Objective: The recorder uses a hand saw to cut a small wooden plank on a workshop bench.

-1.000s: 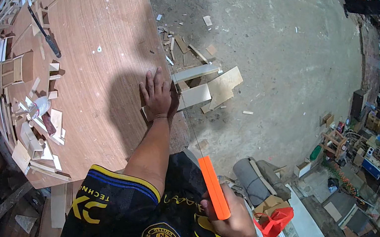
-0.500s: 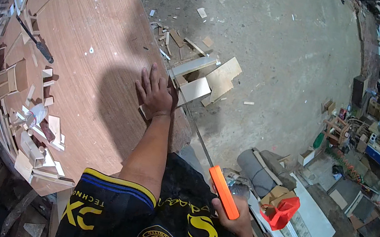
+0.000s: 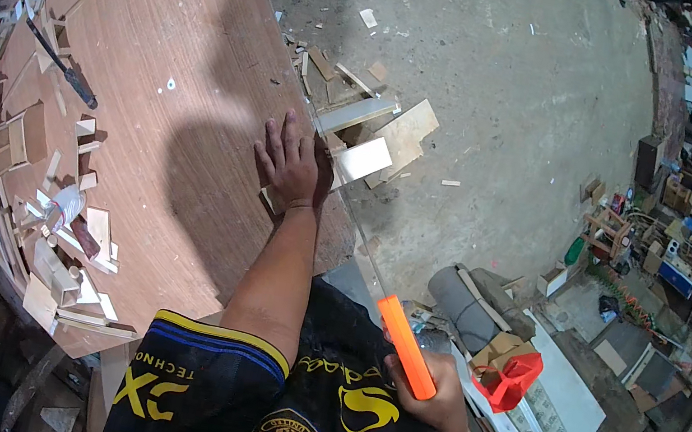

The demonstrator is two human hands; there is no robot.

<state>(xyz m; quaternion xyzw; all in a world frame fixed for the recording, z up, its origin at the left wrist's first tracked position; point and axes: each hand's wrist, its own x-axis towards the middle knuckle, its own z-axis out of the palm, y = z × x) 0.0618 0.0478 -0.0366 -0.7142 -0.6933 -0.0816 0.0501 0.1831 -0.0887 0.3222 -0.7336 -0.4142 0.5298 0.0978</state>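
My left hand (image 3: 294, 169) lies flat with fingers spread on the wooden table (image 3: 206, 65), close to its right edge. Its palm presses on a wooden strip, mostly hidden beneath the hand. The strip's pale end (image 3: 364, 161) juts past the edge above the floor. In my right hand (image 3: 442, 395), the fingers wrap around the orange handle of a handsaw (image 3: 408, 347). The saw's thin blade slants up and left along the table edge and meets the strip just right of my left hand. Whether the teeth have cut into the wood is too small to tell.
Wood offcuts (image 3: 405, 139) lie on the floor beside the table. Along the table's left side are a dark-handled tool (image 3: 79, 87), small wooden pieces and a wooden frame (image 3: 15, 141). Near my right hand are a grey roll (image 3: 464, 304) and a red bag (image 3: 510, 383).
The saw handle and my right hand have shifted slightly up and left. My left hand still presses on the strip. The whole view has moved a little.
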